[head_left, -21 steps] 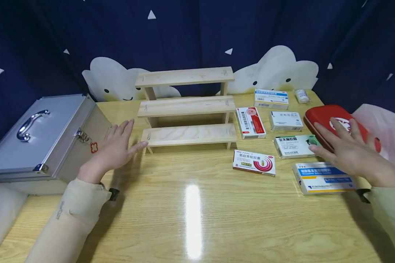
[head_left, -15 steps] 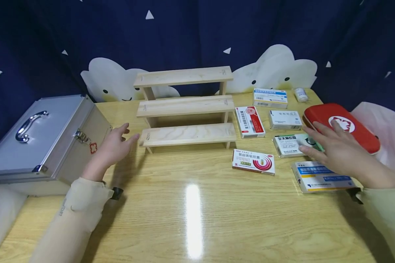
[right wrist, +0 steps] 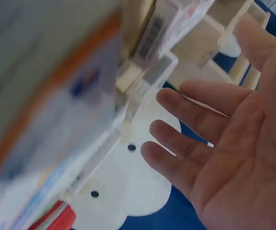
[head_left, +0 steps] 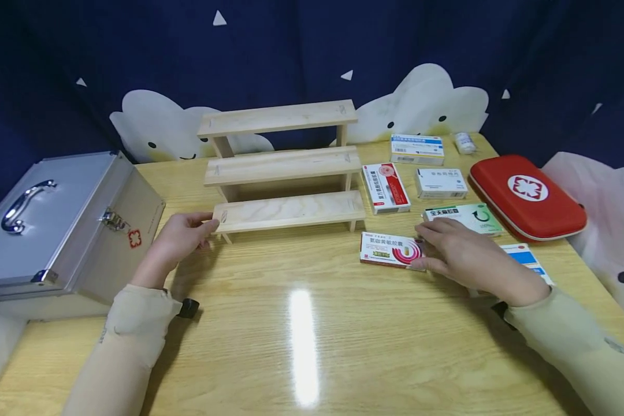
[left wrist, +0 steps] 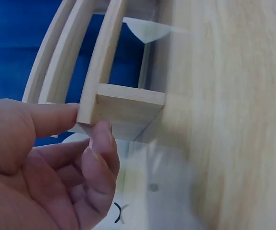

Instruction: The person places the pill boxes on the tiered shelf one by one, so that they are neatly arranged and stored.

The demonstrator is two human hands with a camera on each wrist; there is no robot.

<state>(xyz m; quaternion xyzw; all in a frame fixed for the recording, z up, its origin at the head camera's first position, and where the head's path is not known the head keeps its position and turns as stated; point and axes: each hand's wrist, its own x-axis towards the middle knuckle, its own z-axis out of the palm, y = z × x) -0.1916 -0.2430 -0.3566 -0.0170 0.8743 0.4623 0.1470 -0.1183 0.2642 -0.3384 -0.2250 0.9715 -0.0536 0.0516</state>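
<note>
At the left end of a three-step wooden display rack (head_left: 291, 212), my left hand (head_left: 179, 240) pinches the lowest board's corner. The left wrist view has the thumb against the board end (left wrist: 86, 110) and curled fingers beneath it. My right hand (head_left: 470, 260) hovers at the right end of a white-and-pink medicine box (head_left: 387, 249), covering that end. Its fingers (right wrist: 195, 115) are spread and relaxed in the right wrist view, with nothing gripped. Partly behind this hand lie a green-and-white medicine box (head_left: 465, 217) and a blue-and-white one (head_left: 525, 257).
A silver first-aid case (head_left: 73, 214) stands at the left. On the right are a red first-aid pouch (head_left: 530, 199), a red-and-white box (head_left: 386, 188), a white box (head_left: 441, 183), another blue-and-white box (head_left: 417, 149) and a small bottle (head_left: 464, 143). A navy curtain (head_left: 286, 52) hangs behind.
My left hand has moved right from beside the case to the rack's corner, its fingers curling in. The right hand has swung left from near the red pouch to the white-and-pink box.
</note>
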